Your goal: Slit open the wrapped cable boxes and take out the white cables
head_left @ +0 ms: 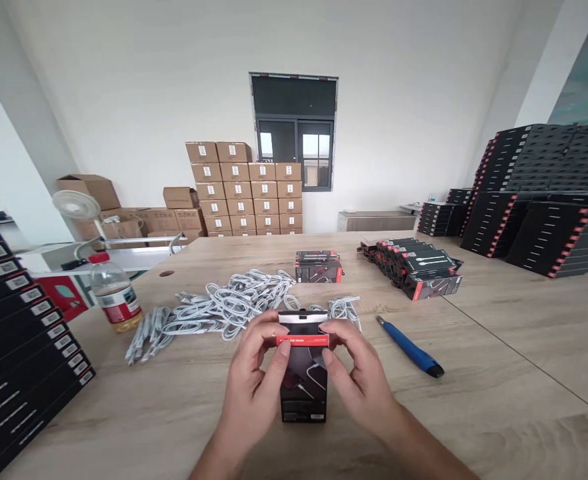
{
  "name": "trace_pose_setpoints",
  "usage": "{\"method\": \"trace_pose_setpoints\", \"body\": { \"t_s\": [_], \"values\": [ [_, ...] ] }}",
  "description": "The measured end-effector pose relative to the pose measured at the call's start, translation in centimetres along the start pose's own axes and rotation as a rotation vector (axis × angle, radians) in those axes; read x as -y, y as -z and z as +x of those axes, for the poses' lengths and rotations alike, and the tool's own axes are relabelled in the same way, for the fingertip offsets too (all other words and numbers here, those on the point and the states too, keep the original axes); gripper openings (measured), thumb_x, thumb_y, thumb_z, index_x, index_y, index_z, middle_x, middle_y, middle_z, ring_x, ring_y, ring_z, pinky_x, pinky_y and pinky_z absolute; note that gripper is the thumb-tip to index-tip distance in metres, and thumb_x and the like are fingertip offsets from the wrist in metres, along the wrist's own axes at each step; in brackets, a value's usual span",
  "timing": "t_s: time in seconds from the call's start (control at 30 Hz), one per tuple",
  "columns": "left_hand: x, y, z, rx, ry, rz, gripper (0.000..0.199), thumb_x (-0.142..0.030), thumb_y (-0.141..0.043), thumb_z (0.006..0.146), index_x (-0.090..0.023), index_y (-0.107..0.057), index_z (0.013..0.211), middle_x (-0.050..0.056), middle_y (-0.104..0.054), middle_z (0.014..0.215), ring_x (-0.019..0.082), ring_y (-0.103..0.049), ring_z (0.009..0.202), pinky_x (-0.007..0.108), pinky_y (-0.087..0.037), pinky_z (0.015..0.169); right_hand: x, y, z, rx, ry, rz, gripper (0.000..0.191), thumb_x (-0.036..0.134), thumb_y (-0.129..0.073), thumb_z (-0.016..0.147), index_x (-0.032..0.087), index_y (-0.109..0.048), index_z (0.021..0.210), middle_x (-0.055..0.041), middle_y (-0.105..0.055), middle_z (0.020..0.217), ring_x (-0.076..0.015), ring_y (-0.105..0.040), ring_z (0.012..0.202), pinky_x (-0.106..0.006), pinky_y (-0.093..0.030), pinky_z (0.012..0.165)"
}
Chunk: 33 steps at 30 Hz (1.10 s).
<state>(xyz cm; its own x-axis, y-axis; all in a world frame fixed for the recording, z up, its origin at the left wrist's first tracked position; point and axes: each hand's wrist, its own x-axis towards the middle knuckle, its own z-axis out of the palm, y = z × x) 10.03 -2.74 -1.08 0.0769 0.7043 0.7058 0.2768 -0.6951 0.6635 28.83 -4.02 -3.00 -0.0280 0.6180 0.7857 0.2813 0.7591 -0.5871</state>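
Observation:
Between my hands a small black cable box [304,383] stands on the table, its printed side facing me. A red flap [303,341] crosses its top, and the lid behind it is raised. My left hand [260,370] pinches the box's upper left corner with thumb and fingers. At the upper right corner, my right hand [355,373] grips with its thumb in front and its fingers at the flap. Behind them lies a heap of coiled white cables [224,303]. A blue utility knife [411,348] rests to the right of my right hand.
Packed boxes [319,270] stand behind the cables, and a pile of black boxes [414,263] lies at the back right. A plastic bottle [117,293] stands at left beside a tall box stack [19,347]. More black boxes [549,233] are stacked at the far right.

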Motion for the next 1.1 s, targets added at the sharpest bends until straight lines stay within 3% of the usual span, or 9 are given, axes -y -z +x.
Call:
{"method": "trace_pose_setpoints", "body": {
  "t_s": [0.07,0.17,0.3,0.4,0.57,0.8,0.97,1.03,1.1],
  "values": [
    [-0.3,0.2,0.0,-0.008,-0.036,-0.025,0.008,-0.024,-0.055,0.098,-0.026,-0.063,0.098,0.006,-0.059,0.132,0.023,-0.055,0.130,0.039,-0.049,0.106,0.3,0.1,0.1,-0.023,0.020,-0.030,0.026,0.019,-0.057,0.096,0.030,-0.061,0.119,-0.0077,-0.066,0.119,-0.0246,-0.064,0.112,-0.040,-0.052,0.096],
    [-0.8,0.2,-0.1,-0.046,-0.049,-0.145,0.015,-0.017,-0.062,0.093,-0.027,-0.058,0.103,0.004,-0.065,0.119,0.020,-0.062,0.118,0.034,-0.053,0.099,0.6,0.0,-0.2,-0.056,0.013,0.015,0.019,0.016,-0.057,0.096,0.028,-0.059,0.110,-0.0096,-0.064,0.130,-0.0256,-0.061,0.124,-0.044,-0.049,0.104],
    [-1.4,0.8,-0.2,0.027,-0.084,-0.199,0.025,-0.016,-0.062,0.093,-0.028,-0.057,0.114,0.005,-0.067,0.110,0.019,-0.064,0.111,0.032,-0.053,0.098,1.0,-0.1,-0.6,-0.102,-0.006,0.174,0.028,0.014,-0.061,0.094,0.029,-0.051,0.116,-0.0061,-0.068,0.121,-0.0206,-0.066,0.115,-0.039,-0.052,0.100],
    [-1.6,1.5,0.0,0.120,-0.152,-0.170,0.023,-0.015,-0.058,0.094,-0.027,-0.064,0.113,0.005,-0.066,0.109,0.020,-0.064,0.108,0.033,-0.054,0.094,1.4,0.1,-0.3,-0.091,-0.016,0.195,0.026,0.016,-0.062,0.094,0.029,-0.057,0.115,-0.0034,-0.069,0.113,-0.0185,-0.066,0.109,-0.035,-0.053,0.097],
    [-2.0,2.0,0.7,0.138,-0.216,-0.054,0.030,-0.009,-0.059,0.093,-0.030,-0.069,0.112,0.003,-0.067,0.105,0.018,-0.065,0.102,0.029,-0.055,0.087,2.1,0.6,0.6,-0.036,-0.030,0.160,0.022,0.018,-0.061,0.096,0.031,-0.070,0.112,-0.0022,-0.069,0.107,-0.0173,-0.066,0.103,-0.032,-0.053,0.091],
    [-2.2,2.0,0.4,0.148,-0.265,-0.002,0.026,-0.008,-0.057,0.093,-0.027,-0.070,0.105,0.004,-0.064,0.105,0.016,-0.065,0.097,0.028,-0.055,0.083,2.2,1.6,0.7,0.045,-0.046,0.180,0.017,0.021,-0.061,0.096,0.031,-0.072,0.105,-0.0021,-0.068,0.108,-0.0174,-0.066,0.105,-0.033,-0.053,0.093],
    [-1.3,2.1,0.6,0.167,-0.264,-0.002,0.029,-0.009,-0.053,0.093,-0.030,-0.070,0.104,0.004,-0.063,0.109,0.017,-0.065,0.102,0.030,-0.054,0.087,1.7,2.0,1.2,0.164,0.017,0.078,0.021,0.021,-0.063,0.094,0.029,-0.072,0.111,-0.0059,-0.071,0.121,-0.0204,-0.067,0.115,-0.037,-0.054,0.099],
    [-1.0,2.1,0.3,0.152,-0.251,0.060,0.033,-0.010,-0.052,0.093,-0.032,-0.068,0.112,0.005,-0.062,0.119,0.019,-0.063,0.111,0.034,-0.053,0.095,1.3,1.6,1.3,0.122,0.038,0.030,0.019,0.022,-0.064,0.093,0.029,-0.073,0.108,-0.0058,-0.075,0.116,-0.0207,-0.069,0.112,-0.036,-0.056,0.097],
    [-1.2,1.5,-0.6,0.118,-0.224,0.215,0.047,-0.015,-0.058,0.089,-0.033,-0.059,0.132,0.008,-0.055,0.139,0.025,-0.056,0.127,0.043,-0.049,0.106,0.6,1.5,0.8,-0.017,0.002,0.000,0.014,0.027,-0.067,0.091,0.027,-0.076,0.102,-0.0055,-0.078,0.110,-0.0214,-0.073,0.105,-0.033,-0.059,0.092]
  ]
}}
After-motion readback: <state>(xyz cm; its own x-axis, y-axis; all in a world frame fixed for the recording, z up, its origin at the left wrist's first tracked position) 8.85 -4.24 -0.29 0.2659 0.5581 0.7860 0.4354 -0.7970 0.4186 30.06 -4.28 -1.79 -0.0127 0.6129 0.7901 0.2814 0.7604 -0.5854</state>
